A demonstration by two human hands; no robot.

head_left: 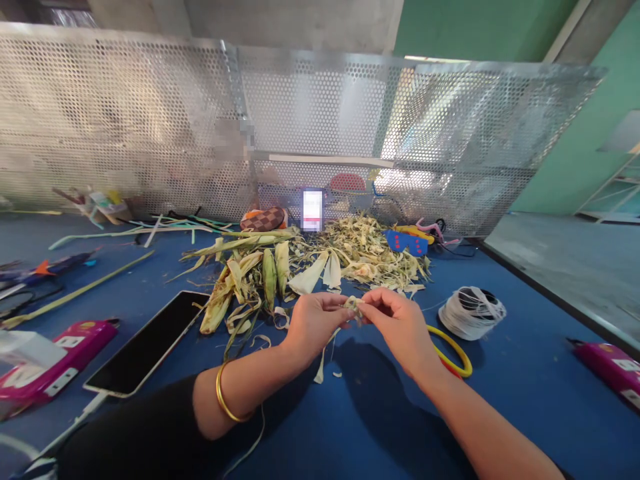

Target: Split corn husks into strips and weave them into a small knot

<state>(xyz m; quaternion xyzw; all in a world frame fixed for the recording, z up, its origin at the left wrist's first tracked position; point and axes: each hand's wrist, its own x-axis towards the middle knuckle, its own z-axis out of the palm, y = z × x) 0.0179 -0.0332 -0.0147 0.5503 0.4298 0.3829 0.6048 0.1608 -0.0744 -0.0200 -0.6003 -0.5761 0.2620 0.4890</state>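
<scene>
My left hand and my right hand meet over the blue table, both pinching a small folded piece of dry corn husk between fingertips. A thin husk strip hangs down from it toward the table. A gold bangle sits on my left wrist. Just beyond my hands lies a pile of corn husks, whole leaves on the left and shredded strips on the right.
A dark phone lies at left beside a pink box. A spool of white thread and a yellow ring sit at right. Another pink box lies far right. A perforated metal screen backs the table.
</scene>
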